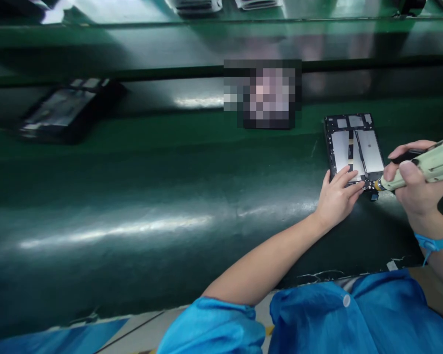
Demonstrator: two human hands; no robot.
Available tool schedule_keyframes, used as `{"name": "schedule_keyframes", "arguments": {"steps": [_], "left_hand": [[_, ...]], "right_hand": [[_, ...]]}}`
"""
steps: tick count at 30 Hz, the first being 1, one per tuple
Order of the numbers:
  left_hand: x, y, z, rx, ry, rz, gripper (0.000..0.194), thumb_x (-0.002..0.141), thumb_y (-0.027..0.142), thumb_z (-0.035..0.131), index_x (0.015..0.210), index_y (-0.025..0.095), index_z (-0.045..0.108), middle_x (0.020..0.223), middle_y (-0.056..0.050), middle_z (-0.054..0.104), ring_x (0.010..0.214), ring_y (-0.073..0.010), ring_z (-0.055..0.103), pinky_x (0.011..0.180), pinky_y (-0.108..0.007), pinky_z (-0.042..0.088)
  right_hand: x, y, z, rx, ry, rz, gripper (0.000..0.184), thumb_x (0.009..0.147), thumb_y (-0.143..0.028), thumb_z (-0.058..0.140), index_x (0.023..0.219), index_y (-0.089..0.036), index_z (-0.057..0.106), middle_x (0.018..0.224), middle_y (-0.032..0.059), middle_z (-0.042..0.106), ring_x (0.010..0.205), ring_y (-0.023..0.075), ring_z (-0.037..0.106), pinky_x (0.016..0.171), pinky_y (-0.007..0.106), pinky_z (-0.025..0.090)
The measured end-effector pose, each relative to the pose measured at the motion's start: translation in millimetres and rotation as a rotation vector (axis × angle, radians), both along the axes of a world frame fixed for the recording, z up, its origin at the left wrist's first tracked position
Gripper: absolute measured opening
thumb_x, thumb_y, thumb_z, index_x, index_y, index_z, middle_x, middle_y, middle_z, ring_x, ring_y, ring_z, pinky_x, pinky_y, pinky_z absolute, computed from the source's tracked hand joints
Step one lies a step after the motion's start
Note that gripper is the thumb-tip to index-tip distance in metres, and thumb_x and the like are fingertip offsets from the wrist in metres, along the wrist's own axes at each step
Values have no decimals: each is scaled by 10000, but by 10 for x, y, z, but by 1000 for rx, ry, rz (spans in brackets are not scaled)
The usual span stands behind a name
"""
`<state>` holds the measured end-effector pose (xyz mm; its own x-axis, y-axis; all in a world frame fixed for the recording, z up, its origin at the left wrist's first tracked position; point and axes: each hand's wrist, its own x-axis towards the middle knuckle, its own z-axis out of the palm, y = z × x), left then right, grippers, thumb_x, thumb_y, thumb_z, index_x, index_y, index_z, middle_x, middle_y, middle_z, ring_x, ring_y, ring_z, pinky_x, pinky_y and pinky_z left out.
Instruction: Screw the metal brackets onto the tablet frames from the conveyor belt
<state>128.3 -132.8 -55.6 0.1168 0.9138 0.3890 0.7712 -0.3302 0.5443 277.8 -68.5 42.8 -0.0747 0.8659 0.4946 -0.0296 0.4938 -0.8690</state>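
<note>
Black, flat rectangular device with silver-white inner panels (369,148), lying on a glossy dark-green tabletop (114,191) at the right of the frame. Its long sides run up and down the picture, tilted slightly; its upper and left edges lie exposed, while its lower edge is partly covered by fingers. A small blue piece (374,196) shows just below the lower right corner. The left hand (335,199) rests unclenched on the lower edge, fingers extended over the frame and panels. The right hand (415,184) is closed around a pale-green handheld power screwdriver with a yellowish collar (428,167), which slants in from the right edge of the frame, its tip at the device's lower right corner. A bright-blue wristband (437,240) encircles the right wrist.

Room is tight on the right, where tool and hand reach the frame's edge; leftward, the tabletop stretches broadly across centre and lower left. Its near edge, worn and whitish, runs above the blue cloth garment (317,319). Farther out, a black-edged rectangular object, mostly pixelated (269,118), lies at upper centre, and a blurred black device with silvery panels (64,108) at upper left, both well apart from the first.
</note>
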Motion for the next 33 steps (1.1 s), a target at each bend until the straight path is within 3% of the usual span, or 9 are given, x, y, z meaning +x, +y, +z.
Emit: {"name": "schedule_keyframes", "arguments": {"steps": [4, 12, 17, 23, 27, 30, 33], "left_hand": [[5, -2, -2, -3, 3, 0, 198, 1024, 297, 649, 1165, 271, 786, 1357, -100, 707, 1391, -320, 580, 1161, -660, 410], [2, -20, 32, -45, 36, -2, 225, 1033, 300, 631, 1208, 288, 772, 1392, -84, 688, 1420, -309, 551, 1190, -649, 381], [-2, -15, 11, -33, 41, 20, 214, 1035, 302, 628, 1184, 303, 781, 1381, -79, 695, 1412, -298, 558, 1200, -631, 381], [-19, -16, 0, -20, 52, 12, 203, 1016, 280, 657, 1173, 284, 785, 1353, -95, 709, 1395, -306, 576, 1176, -647, 408], [-20, -26, 6, -6, 45, 6, 201, 1013, 255, 657, 1169, 275, 782, 1354, -93, 710, 1399, -310, 576, 1161, -665, 419], [-20, -27, 3, -6, 34, 2, 197, 1017, 259, 653, 1165, 275, 781, 1359, -90, 708, 1401, -307, 576, 1161, -675, 416], [-24, -26, 2, 0, 28, 10, 193, 1019, 266, 650, 1157, 278, 784, 1352, -88, 712, 1394, -304, 584, 1164, -673, 416]], "right_hand": [[-49, -26, -107, -23, -57, 58, 199, 887, -420, 751, 1025, -335, 635, 937, -1, 661, 536, 148, 587, 531, 364, 527], [-83, 32, -180, 33, 21, 130, 208, 883, -323, 782, 1048, -300, 657, 846, -37, 668, 518, 125, 587, 500, 304, 521], [-120, 7, -207, 16, 1, 105, 227, 879, -378, 777, 1027, -285, 632, 802, -26, 659, 513, 123, 586, 492, 297, 534], [-68, -16, -137, 30, 2, 0, 174, 868, -315, 745, 997, -269, 637, 885, -24, 677, 531, 122, 617, 507, 302, 550], [203, 133, -59, 107, 15, -241, 87, 861, -252, 698, 906, -237, 626, 809, -15, 653, 489, 124, 590, 469, 300, 496], [422, 291, -91, 96, -4, -386, 97, 847, -248, 701, 890, -222, 617, 784, 1, 646, 471, 126, 579, 452, 302, 454], [553, 397, -177, 95, -20, -406, 132, 843, -271, 720, 925, -219, 631, 788, 6, 650, 459, 129, 573, 452, 312, 450]]}}
